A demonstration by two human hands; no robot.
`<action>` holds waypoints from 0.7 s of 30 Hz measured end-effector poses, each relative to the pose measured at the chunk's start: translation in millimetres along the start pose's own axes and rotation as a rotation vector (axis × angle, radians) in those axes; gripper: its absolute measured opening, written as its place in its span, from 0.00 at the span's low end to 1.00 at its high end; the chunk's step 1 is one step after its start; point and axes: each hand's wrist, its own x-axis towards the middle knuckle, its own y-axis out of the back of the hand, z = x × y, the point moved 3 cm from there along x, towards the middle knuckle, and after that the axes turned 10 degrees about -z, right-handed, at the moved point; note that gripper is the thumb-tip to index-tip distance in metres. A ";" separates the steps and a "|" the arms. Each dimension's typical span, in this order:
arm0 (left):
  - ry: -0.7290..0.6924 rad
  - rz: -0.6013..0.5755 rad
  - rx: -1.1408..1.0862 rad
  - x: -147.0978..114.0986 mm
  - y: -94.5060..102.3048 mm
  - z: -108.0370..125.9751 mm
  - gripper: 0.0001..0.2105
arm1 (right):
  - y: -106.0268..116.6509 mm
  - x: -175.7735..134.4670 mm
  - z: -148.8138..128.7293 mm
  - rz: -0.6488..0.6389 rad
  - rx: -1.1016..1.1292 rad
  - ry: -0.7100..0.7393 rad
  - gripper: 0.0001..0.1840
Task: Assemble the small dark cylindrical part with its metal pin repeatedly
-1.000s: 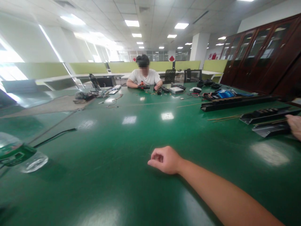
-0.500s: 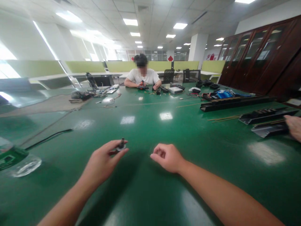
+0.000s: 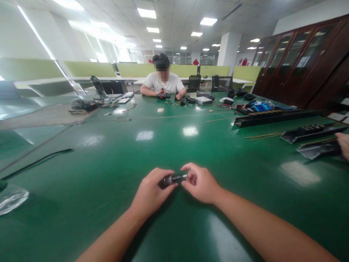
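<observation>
My left hand (image 3: 152, 189) is closed around a small dark cylinder with a thin stepped shaft (image 3: 170, 179), gripped between thumb and fingers just above the green table (image 3: 152, 153). The shaft points right and ends in a pale tip. My right hand (image 3: 200, 183) is close by on that side, its thumb and index finger apart around the tip. Whether they touch it I cannot tell. Its other fingers curl inward, and their inner side is partly hidden.
Across the table a person in a white shirt (image 3: 163, 83) holds an orange-and-black tool (image 3: 163, 96). Black channel profiles (image 3: 275, 117) and thin rods (image 3: 261, 138) lie at right, beside another person's hand (image 3: 344, 143). A black cable (image 3: 40, 161) and clear bottle (image 3: 13, 199) are at left.
My left hand has moved right, bringing the dark cylinder close to my right hand, and its shaft now points right. My right thumb and index finger have spread apart. The view has shifted slightly.
</observation>
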 end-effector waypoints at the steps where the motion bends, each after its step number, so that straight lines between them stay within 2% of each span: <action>1: -0.020 0.001 0.000 0.7 -0.4 1.9 0.11 | 0.2 -0.2 -0.4 -0.002 0.000 0.003 0.19; 7: -0.059 -0.005 -0.046 -0.3 -3.7 6.9 0.09 | -0.9 -0.4 1.3 -0.013 0.016 0.011 0.19; 13: -0.035 0.024 -0.060 -2.3 -5.5 0.8 0.16 | -2.7 -2.8 -0.5 -0.018 0.009 0.057 0.16; 21: -0.050 -0.020 -0.053 -2.6 -7.3 0.3 0.09 | -2.7 -1.6 -9.0 -0.017 -0.046 0.173 0.11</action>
